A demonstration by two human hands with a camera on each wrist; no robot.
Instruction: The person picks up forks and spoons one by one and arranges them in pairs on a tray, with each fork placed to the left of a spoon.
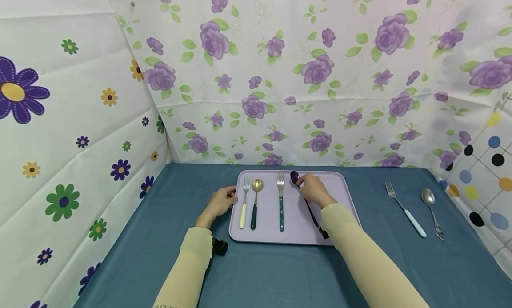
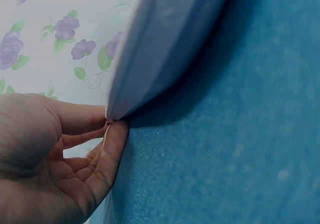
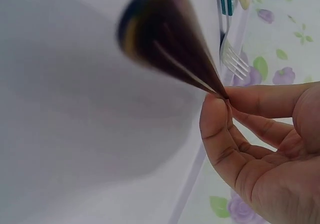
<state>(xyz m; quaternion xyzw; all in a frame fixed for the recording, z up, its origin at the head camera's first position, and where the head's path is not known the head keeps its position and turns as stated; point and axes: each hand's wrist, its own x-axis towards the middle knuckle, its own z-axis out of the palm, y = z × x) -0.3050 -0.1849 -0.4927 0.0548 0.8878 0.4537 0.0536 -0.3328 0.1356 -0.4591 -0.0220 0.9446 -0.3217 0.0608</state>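
A dark purple spoon (image 1: 308,204) slants over the right part of a lilac tray (image 1: 264,236). My right hand (image 1: 314,190) pinches it between thumb and fingers close to its bowl, and in the right wrist view the spoon's handle (image 3: 170,38) points toward the camera. At the tray's left rim, my left hand (image 1: 219,202) pinches the edge between thumb and forefinger; the left wrist view shows the tray's side (image 2: 155,48) above the blue cloth. On the tray lie a fork with a cream handle (image 1: 242,214), a gold spoon with a dark green handle (image 1: 254,210) and a green-handled fork (image 1: 281,208).
Right of the tray, a fork with a pale handle (image 1: 412,219) and an ornate silver spoon (image 1: 432,210) lie on the blue tablecloth (image 1: 280,277). Flower-patterned sheets (image 1: 256,77) rise behind and at the left; a dotted one stands at the right.
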